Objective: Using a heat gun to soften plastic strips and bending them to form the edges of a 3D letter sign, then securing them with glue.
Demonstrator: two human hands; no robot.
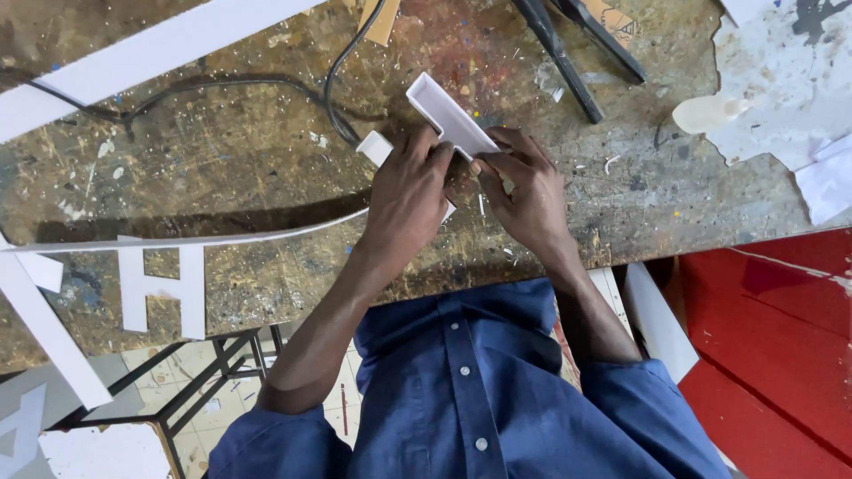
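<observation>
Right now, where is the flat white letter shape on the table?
In the head view, the white letter shape lies at the table's near edge, far left of the left hand.

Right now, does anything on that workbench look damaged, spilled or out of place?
The workbench top is badly worn and speckled with paint. At its right end a white surface layer is torn away with ragged edges. Both hands, left hand and right hand, hold a white tray-like piece that looks intact.
</observation>
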